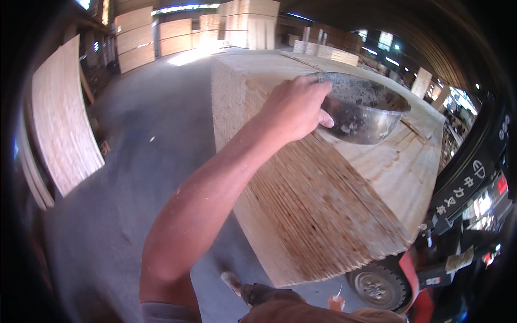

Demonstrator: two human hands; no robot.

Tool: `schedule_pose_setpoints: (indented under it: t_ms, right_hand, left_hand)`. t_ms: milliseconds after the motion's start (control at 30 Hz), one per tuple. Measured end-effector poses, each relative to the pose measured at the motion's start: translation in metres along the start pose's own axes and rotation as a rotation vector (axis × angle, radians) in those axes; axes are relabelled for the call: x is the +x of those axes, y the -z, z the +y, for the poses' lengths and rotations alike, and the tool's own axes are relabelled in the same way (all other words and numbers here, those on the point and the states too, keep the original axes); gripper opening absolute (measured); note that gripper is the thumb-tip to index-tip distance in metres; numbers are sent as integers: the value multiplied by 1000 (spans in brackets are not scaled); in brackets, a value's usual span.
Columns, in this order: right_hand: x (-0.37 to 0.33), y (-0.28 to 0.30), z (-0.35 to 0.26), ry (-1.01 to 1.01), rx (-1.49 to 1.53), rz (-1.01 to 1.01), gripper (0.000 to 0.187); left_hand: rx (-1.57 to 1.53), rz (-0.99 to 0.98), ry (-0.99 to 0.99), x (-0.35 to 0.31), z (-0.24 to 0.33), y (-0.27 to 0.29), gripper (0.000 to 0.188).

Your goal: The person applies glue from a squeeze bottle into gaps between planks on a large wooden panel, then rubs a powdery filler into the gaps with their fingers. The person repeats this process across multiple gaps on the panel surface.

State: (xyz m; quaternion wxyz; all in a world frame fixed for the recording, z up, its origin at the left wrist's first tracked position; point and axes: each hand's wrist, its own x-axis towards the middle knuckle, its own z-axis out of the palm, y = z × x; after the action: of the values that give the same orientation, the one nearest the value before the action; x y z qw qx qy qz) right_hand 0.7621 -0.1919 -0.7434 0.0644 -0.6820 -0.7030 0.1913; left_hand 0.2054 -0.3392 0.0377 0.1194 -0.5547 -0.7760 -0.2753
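Note:
My left hand [301, 105] reaches across from the lower left and grips the near left rim of a round metal bowl [366, 124]. Its thumb presses on the outside wall, with the fingers over the rim. Dark and pale spots cover the bowl's inner wall; its bottom is hidden. The bowl is at the top of a tall stack of wooden boards [388, 167], whether resting or just above it I cannot tell. Low in the picture, close to my body, my right hand [336, 303] shows only in part, closed around a thin pale object [339, 290] too small to name.
A forklift [458, 183] with a black wheel [377, 285] stands right beside the stack. Thin wooden sticks [414, 129] lie on top of the boards. At left a wooden panel [64, 118] leans upright. More board stacks [134, 40] stand across the grey floor [134, 134].

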Motion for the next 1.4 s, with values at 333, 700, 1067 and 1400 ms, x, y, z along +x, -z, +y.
schedule_pose_setpoints:
  t_ms: [333, 700, 1067, 1400]
  right_hand:
    - [-160, -111, -204, 240, 599, -868, 25]
    - [-149, -231, -714, 102, 363, -562, 33]
    - [-253, -384, -1069, 145, 231, -575, 44]
    - [-97, -514, -1472, 192, 230, -581, 56]
  left_hand:
    - [353, 529, 3, -41, -423, 142, 49]
    - [226, 344, 372, -282, -918, 145, 53]
    - [101, 41, 449, -189, -1213, 43, 55]
    - [-30, -27, 481, 9, -1497, -78, 61]
